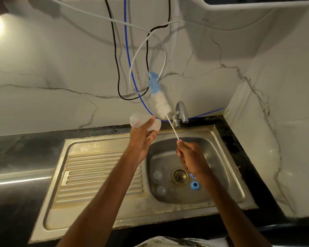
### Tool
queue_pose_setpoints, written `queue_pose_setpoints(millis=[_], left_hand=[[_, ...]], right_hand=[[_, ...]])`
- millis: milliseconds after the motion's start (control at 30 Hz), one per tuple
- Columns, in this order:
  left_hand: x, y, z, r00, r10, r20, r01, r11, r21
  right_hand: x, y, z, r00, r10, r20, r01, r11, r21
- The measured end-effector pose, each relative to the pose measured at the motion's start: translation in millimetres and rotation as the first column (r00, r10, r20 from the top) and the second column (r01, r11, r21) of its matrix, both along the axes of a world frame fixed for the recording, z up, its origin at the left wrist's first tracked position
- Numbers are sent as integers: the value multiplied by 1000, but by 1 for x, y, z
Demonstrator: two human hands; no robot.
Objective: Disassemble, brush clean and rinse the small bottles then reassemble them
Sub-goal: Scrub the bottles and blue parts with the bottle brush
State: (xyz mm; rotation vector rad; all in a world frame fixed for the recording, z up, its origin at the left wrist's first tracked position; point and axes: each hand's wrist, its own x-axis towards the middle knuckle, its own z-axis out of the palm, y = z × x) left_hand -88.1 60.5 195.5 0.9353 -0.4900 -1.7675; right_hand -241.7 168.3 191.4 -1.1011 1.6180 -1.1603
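While the left hand (141,138) wraps its grip around a clear bottle (144,122) above the sink (103,157), the right hand (191,157) has its grip closed tight on the brush (159,97) wire, bristles up by the tap (181,111). Blue rings (194,185) lie in the bowl.

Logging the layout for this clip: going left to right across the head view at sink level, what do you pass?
Ribbed draining board → clear bottle in the left hand → clear bottle parts on the basin floor → drain → blue ring.
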Motion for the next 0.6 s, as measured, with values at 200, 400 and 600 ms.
queue_pose_setpoints(millis=[200, 400, 600], left_hand=[[5, -11, -19, 993, -73, 98, 67, 996, 67], [-6, -26, -46, 976, -103, 192, 88, 993, 82], [-13, -44, -66, 945, -156, 288, 128, 985, 113]], right_hand=[[-7, -2, -21, 999, -32, 9, 31, 999, 40], [-10, -9, -36, 996, -89, 32, 87, 995, 49], [-9, -24, -57, 992, -128, 22, 126, 990, 65]])
